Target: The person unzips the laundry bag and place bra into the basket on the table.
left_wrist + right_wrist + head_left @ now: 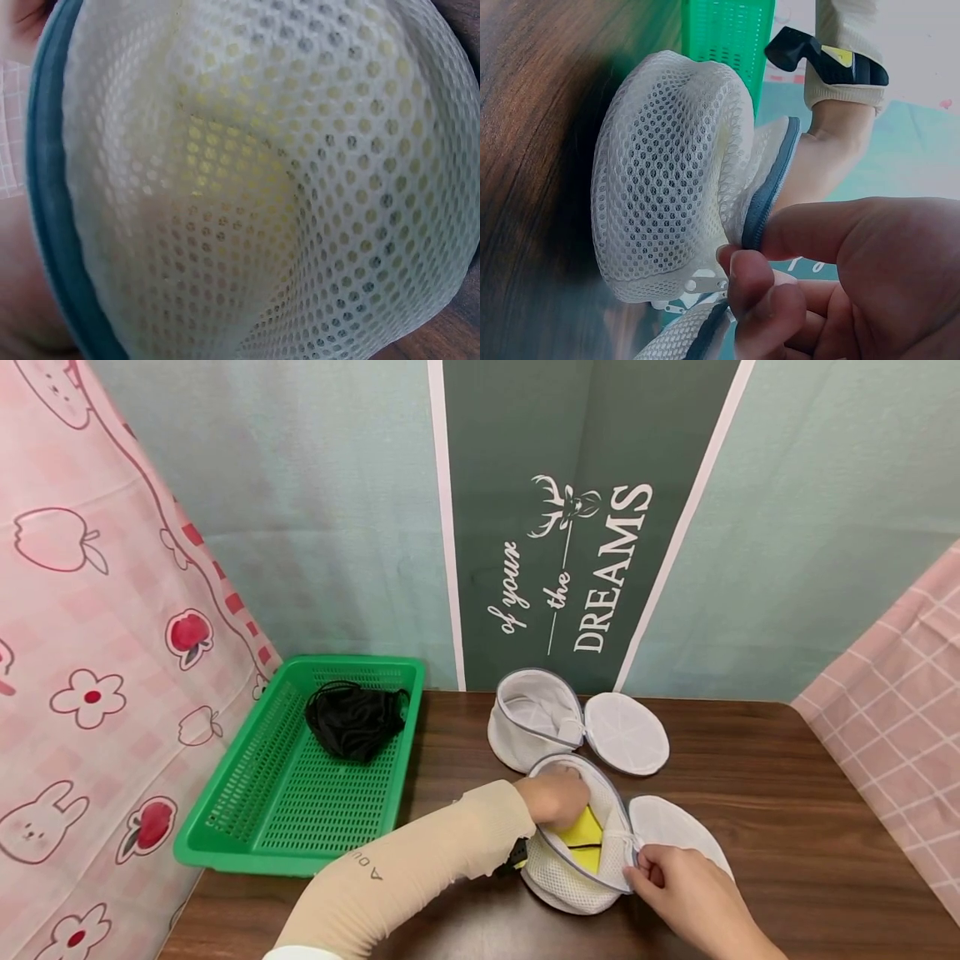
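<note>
A white mesh laundry bag [573, 889] with a grey-blue zipper rim stands on the table, its round lid [675, 827] folded out to the right. Inside it lies something yellow [587, 837] with a thin black cord across it. My left hand [558, 797] reaches down through the opening, its fingers hidden in the bag beside the yellow thing; I cannot tell whether they grip it. With thumb and forefinger my right hand [678, 889] pinches the zippered rim [769, 191] near the lid's hinge. The mesh wall [322, 172] fills most of the left wrist view, yellow showing through it.
Behind stands a second white mesh bag [517, 739], open, its lid [628, 735] laid to the right. On the left a green plastic basket [401, 777] holds a black drawstring pouch [352, 722]. Curtains hang along the back and both sides of the brown wooden table [810, 827].
</note>
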